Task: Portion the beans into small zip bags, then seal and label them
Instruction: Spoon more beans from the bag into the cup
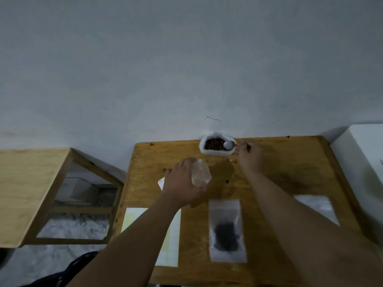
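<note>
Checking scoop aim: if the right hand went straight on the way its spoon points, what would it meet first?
Most likely the beans in the open white bag: the spoon in the right hand points left, its bowl at the bag's right rim. Height above the beans is unclear.

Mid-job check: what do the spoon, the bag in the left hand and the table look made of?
Spoon: probably metal, its bowl pale and shiny, though glossy plastic is possible. Bag, held by the left hand: thin clear plastic, see-through and crumpled. Table: wood, yellowish with a slight sheen, showing dark knots and faint grain.
</note>
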